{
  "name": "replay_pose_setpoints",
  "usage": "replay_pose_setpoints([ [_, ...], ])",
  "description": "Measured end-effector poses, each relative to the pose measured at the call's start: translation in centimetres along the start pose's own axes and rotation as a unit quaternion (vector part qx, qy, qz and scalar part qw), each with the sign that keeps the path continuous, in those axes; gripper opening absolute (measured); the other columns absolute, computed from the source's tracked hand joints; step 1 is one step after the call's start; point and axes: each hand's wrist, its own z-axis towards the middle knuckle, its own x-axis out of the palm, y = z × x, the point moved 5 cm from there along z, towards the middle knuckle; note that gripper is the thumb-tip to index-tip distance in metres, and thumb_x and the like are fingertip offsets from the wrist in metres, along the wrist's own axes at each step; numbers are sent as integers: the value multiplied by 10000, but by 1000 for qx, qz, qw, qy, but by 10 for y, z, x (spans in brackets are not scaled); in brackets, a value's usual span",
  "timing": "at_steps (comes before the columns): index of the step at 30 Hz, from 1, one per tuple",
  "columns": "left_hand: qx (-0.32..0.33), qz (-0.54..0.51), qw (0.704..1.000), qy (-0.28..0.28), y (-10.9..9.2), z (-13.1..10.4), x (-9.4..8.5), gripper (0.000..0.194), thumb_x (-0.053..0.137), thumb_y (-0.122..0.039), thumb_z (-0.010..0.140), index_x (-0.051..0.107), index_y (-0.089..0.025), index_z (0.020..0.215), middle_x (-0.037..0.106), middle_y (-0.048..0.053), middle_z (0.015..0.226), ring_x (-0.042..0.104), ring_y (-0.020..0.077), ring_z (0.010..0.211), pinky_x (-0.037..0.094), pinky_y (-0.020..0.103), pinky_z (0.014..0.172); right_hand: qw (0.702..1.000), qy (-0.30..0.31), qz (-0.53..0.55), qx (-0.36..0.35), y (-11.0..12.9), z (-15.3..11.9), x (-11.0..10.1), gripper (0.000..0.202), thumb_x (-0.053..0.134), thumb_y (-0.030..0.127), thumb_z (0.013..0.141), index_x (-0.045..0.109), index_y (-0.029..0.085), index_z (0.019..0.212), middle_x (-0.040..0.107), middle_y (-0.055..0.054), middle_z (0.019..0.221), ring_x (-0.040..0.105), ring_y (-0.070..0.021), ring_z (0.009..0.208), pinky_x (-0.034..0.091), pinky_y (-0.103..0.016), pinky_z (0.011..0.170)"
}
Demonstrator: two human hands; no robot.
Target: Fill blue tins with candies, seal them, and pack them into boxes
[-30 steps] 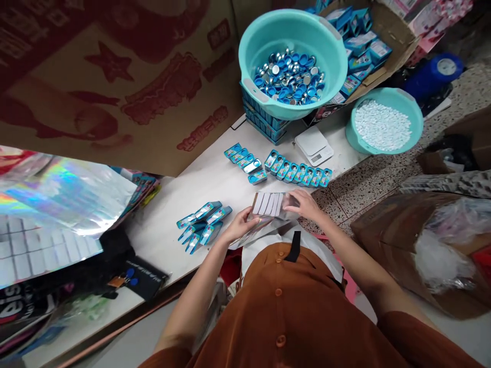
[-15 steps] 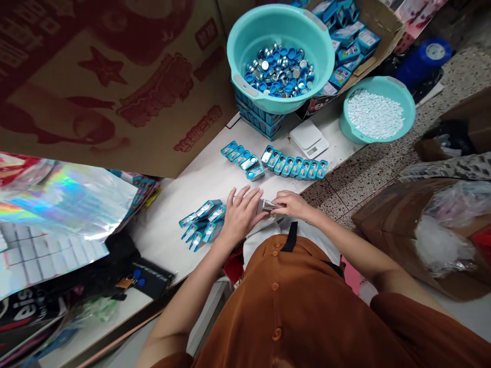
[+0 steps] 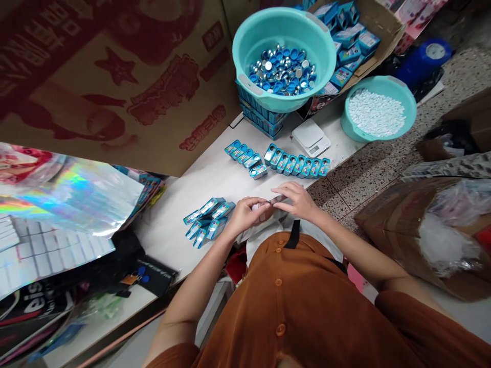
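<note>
Right now the left hand (image 3: 247, 215) has its grip closed on a small white and shiny packet (image 3: 256, 206), held between the two hands near the person's waist. The right hand (image 3: 297, 200) is at the packet's other side, its grip partly spread; whether it pinches the edge, I cannot tell. Just left of the left grip, a cluster of small, blue, printed boxes (image 3: 217, 226) stands on the white bench (image 3: 203, 184). Beyond the right grip are a curved row of blue, oblong boxes (image 3: 291, 164) and a white digital scale (image 3: 310, 137).
</note>
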Motion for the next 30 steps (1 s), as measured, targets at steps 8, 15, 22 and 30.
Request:
replay_pose_setpoints([
  [8, -30, -93, 993, 63, -1, -5, 4, 280, 625, -431, 791, 725, -191, 895, 733, 11, 890, 647, 174, 816, 491, 265, 770, 998, -4, 23, -65, 19, 3, 0, 193, 553, 302, 904, 688, 250, 1031, 660, -54, 915, 579, -186, 886, 479, -360, 819],
  [15, -58, -132, 986, 86, 4, -11, 16, 301, 719, -355, 693, 651, -178, 927, 704, 7, 859, 630, 147, 752, 491, 253, 708, 998, 8, 52, -34, 13, -3, 6, 154, 572, 268, 892, 716, 223, 860, 684, -40, 821, 592, -166, 791, 467, -320, 756],
  [22, -83, -197, 975, 66, 6, -17, 25, 349, 764, -380, 648, 620, -166, 882, 697, 31, 853, 633, 145, 742, 492, 249, 679, 996, 23, 80, -17, 10, -14, 7, 150, 642, 340, 843, 725, 229, 899, 697, -41, 846, 619, -168, 804, 479, -308, 758],
  [30, -113, -185, 974, 58, 3, -28, 34, 291, 756, -413, 666, 668, -161, 781, 702, 25, 818, 623, 155, 771, 476, 268, 755, 991, -1, 120, 61, 15, -30, 6, 148, 670, 348, 822, 707, 205, 832, 693, -39, 815, 624, -158, 787, 492, -296, 751],
])
